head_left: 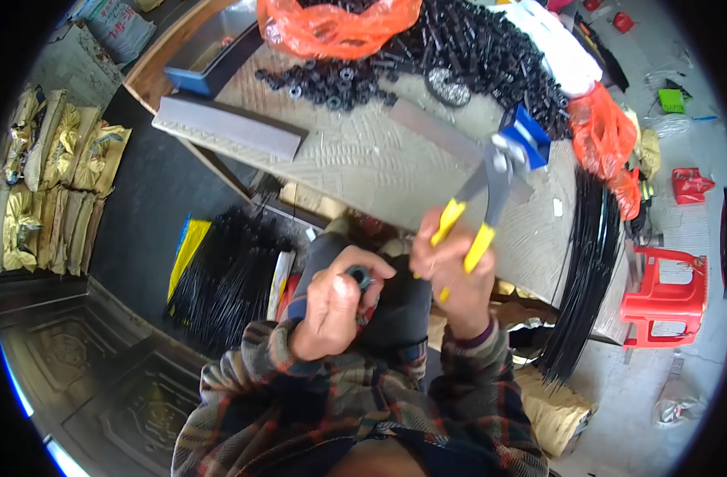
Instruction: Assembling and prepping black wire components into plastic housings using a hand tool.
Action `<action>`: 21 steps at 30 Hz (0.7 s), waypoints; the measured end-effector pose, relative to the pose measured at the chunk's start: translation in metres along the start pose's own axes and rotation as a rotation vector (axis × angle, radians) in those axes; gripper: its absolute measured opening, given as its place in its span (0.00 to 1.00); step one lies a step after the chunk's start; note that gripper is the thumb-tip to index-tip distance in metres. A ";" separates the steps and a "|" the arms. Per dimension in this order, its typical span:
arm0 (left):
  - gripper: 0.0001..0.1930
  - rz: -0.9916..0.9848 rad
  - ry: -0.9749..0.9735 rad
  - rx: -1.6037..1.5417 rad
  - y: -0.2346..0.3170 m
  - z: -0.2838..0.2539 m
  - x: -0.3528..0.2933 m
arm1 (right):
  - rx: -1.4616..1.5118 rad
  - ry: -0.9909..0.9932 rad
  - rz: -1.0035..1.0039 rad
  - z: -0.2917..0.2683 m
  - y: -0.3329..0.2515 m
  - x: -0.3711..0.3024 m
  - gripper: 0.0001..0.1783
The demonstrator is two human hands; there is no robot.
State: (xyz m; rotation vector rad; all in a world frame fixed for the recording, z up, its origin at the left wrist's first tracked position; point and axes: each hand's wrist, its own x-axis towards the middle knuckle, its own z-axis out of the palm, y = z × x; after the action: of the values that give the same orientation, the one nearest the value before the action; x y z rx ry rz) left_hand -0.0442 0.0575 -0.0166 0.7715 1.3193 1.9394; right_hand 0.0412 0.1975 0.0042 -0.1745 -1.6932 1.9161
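My left hand [332, 306] is curled above my lap, with a small dark ring-shaped piece [359, 276] held between the thumb and fingers. To its right, my right hand [463, 274] grips a pair of pliers [497, 191] by its yellow handles. Their grey jaws point up and away over the worktable [355, 167], slightly blurred and apart from the piece. Beyond the hands, a heap of small black parts [475, 52] covers the far side of the table, with similar ring-shaped pieces [332, 87] loose at its near edge.
An orange plastic bag [340, 28] and a blue tray [196, 63] sit at the far left of the table, near a long metal bar [228, 127]. A blue box [526, 135] stands right. Long black strands [582, 262] hang over the right edge. A red stool [666, 298] stands beyond.
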 end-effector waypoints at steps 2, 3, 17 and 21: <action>0.34 0.037 -0.096 0.047 0.010 0.010 -0.003 | -0.004 -0.016 -0.160 0.014 0.003 -0.020 0.12; 0.33 0.050 -0.147 0.078 0.010 0.011 -0.008 | -0.081 -0.009 -0.194 0.015 0.002 -0.027 0.10; 0.25 0.198 -0.167 0.146 0.014 0.031 -0.041 | -0.421 -0.076 -0.403 0.014 -0.031 -0.056 0.10; 0.25 0.113 -0.150 0.141 0.016 0.035 -0.043 | -0.502 -0.087 -0.350 0.009 -0.037 -0.059 0.09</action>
State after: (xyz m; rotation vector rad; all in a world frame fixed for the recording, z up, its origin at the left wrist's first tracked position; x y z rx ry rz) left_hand 0.0062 0.0387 0.0049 1.0600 1.3563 1.8493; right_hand 0.0986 0.1621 0.0247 0.0187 -2.0802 1.2417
